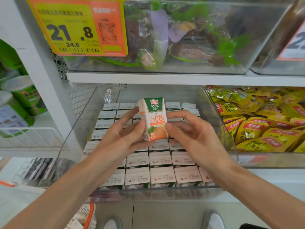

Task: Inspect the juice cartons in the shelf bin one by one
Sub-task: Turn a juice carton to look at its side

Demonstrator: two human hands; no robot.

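A small white, green and orange juice carton (pixel 155 118) is held upright above the clear shelf bin (pixel 69 138), its printed front facing me. My left hand (pixel 125 134) grips its left side, thumb on the front lower edge. My right hand (pixel 186 131) holds its right side, thumb against the lower corner. Below them, rows of the same juice cartons (pixel 160 176) stand packed in the bin, white tops with printed dates showing. The hands hide several cartons in the middle rows.
A bin of yellow snack packets (pixel 264 128) stands to the right. Above, a clear bin holds bagged produce (pixel 181 38) behind a yellow and orange price tag (pixel 77 27). Green tubs (pixel 18 103) sit on the left shelf. An orange-handled basket (pixel 87 217) is near my shoes.
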